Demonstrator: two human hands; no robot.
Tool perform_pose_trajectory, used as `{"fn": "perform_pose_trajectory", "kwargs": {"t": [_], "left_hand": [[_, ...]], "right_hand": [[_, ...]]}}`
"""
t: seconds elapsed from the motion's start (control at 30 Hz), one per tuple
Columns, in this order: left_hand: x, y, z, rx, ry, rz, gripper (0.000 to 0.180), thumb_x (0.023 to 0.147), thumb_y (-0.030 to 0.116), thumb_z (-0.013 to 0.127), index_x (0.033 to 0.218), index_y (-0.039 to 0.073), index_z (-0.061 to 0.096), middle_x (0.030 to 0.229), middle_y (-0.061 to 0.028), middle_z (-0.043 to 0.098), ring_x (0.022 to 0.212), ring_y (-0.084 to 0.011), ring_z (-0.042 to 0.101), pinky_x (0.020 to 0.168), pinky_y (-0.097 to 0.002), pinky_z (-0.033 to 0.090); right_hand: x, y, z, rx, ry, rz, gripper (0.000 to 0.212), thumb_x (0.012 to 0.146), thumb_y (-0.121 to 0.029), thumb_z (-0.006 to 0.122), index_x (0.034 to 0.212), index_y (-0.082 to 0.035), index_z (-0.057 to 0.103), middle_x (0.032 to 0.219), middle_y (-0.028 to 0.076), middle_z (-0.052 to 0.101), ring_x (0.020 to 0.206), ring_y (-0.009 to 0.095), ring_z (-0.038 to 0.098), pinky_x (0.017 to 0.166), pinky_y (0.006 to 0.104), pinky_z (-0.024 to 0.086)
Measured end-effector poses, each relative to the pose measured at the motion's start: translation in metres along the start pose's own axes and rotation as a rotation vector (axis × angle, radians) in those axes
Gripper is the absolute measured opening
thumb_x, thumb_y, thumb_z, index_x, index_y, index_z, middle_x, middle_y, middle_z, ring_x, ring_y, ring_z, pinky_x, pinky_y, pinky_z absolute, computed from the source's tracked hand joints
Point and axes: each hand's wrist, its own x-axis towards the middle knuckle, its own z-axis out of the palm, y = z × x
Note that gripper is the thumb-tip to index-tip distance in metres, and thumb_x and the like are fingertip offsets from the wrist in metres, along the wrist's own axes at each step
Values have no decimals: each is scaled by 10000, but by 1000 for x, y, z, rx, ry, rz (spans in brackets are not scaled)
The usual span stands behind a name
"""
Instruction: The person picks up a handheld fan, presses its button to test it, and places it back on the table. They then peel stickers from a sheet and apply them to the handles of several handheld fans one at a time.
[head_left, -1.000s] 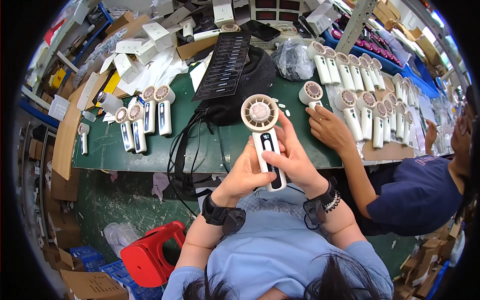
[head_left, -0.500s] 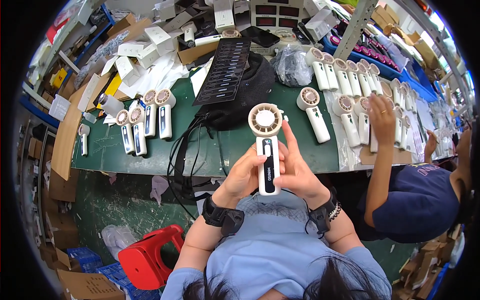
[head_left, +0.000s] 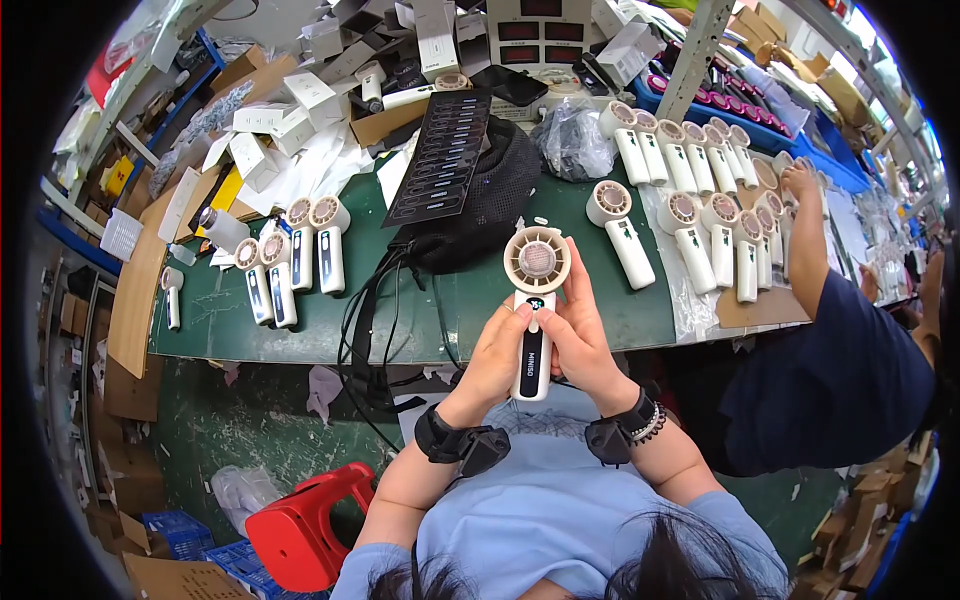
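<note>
A white handheld fan (head_left: 531, 372) with a round beige grille and a black front panel stands upright between my hands, its grille at the far end. My left hand (head_left: 488, 360) is closed around the handle's left side, its thumb near the small lit display. From the right, my right hand (head_left: 592, 352) also grips the handle; its thumb presses on the panel just below the display. The right index finger reaches up beside the grille. Fingers behind the handle are hidden. Small white bits (head_left: 540, 222) lie beyond the grille.
More handheld fans (head_left: 330, 245) lie on the green table (head_left: 420, 320) at left and in rows (head_left: 695, 255) at right. A black mesh bag (head_left: 500, 205) with a dark label sheet (head_left: 440, 150) sits behind. A co-worker's arm (head_left: 808, 235) reaches in at right. A red stool (head_left: 300, 535) stands lower left.
My right thumb has moved up the handle to the panel below the display, and my left thumb has shifted closer to it. The co-worker's arm has moved farther back and right.
</note>
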Motion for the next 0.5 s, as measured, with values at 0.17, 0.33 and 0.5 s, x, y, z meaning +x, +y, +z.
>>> {"fn": "perform_pose_trajectory", "kwargs": {"t": [0.17,0.33,0.5], "left_hand": [[1,-6,0,128,70,95,346,1045,312,349,1219,29,446,788,-60,603,593,-130,613,537,-255,522],[3,-7,-2,158,75,98,332,1046,304,343,1194,28,455,762,-58,599,574,-123,605,525,-252,519],[2,-8,-2,160,71,36,408,1045,379,300,1164,28,472,770,-74,608,571,-133,608,521,-258,523]], "right_hand": [[0,-1,3,-5,27,-34,759,952,13,426,1551,-101,-25,1504,128,276,1165,159,519,993,310,430],[5,8,0,5,26,-45,729,951,12,427,1549,-96,23,1509,115,262,1178,162,517,978,301,443],[4,13,-2,50,67,-11,723,953,-6,462,1546,-115,63,1490,110,291,1178,163,527,954,302,463]]}}
